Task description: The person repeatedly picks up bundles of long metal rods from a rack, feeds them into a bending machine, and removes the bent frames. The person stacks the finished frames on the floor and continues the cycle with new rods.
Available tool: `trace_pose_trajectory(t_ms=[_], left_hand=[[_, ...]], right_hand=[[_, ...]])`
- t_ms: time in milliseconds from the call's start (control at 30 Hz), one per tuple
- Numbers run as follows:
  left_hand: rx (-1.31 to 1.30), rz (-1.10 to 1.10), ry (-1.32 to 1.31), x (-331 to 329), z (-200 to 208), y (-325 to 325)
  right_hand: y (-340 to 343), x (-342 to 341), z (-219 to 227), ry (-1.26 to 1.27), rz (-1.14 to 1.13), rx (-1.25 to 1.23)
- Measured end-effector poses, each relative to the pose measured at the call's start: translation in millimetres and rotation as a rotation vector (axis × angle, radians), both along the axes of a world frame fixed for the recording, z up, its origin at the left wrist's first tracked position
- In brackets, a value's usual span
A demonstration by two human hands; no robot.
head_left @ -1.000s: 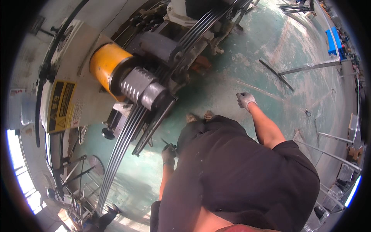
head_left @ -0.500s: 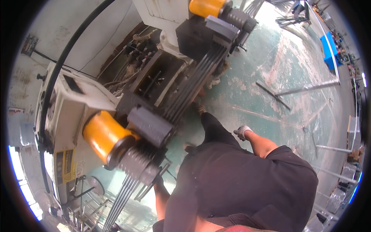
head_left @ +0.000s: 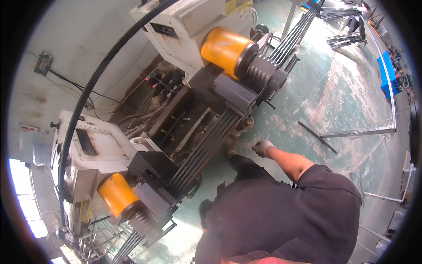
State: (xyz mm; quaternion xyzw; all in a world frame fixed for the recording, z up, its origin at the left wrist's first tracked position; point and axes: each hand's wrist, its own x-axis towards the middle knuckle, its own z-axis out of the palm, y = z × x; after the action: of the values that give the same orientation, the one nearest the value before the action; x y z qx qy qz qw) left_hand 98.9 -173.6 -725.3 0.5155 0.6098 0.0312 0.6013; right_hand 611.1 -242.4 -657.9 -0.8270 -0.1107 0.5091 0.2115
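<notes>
My right hand (head_left: 262, 148), in a light grey work glove, hangs over the floor to the right of the machine. Its fingers are curled in, and no object shows in them. Low on my left side is my left hand (head_left: 205, 210), a dark gloved shape partly covered by my body; its fingers cannot be made out. Nearest to it lies the lower end of a long bundle of dark metal bars (head_left: 206, 147), which runs across the machine. Each machine head carries an orange cylinder (head_left: 226, 50) above ribbed rollers (head_left: 259, 72). Neither hand touches the bars visibly.
A thick black hose (head_left: 99, 72) arches over the machine's left side. On the worn green floor to the right are a loose dark bar (head_left: 317, 137) and a metal frame (head_left: 360, 132). More bundled bars (head_left: 345, 40) and a blue bin (head_left: 387, 72) stand farther back.
My view has shifted, so the machine sits lower and more of its far head shows. My right hand has moved forward and left, closer to the bars. My left forearm is now mostly hidden.
</notes>
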Motion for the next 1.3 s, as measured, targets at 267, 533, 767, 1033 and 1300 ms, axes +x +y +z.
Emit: trace_pose_trajectory(t_ms=[267, 533, 767, 1033, 1300], left_hand=[[-0.024, 0.363, -0.128, -25.9, 7.8, -9.5], [0.371, -0.817, 0.608, -117.4, -59.8, -175.8], [0.569, -0.768, 0.536, -71.1, 25.6, -284.3], [0.058, 0.272, 0.247, -40.1, -17.8, -400.9], [0.206, -0.057, 0.392, 83.7, 53.5, -543.9]], right_hand=[[-163.0, -34.8, -32.2, -0.077, 0.278, -0.168], [-299.3, -66.5, -1.0, -0.129, 0.208, -0.125], [-352.6, -59.4, -27.5, -0.164, 0.326, -0.172], [-388.9, -32.1, 3.7, -0.039, 0.165, 0.135], [-633.4, 29.5, -86.6, 0.065, -0.004, -0.031]])
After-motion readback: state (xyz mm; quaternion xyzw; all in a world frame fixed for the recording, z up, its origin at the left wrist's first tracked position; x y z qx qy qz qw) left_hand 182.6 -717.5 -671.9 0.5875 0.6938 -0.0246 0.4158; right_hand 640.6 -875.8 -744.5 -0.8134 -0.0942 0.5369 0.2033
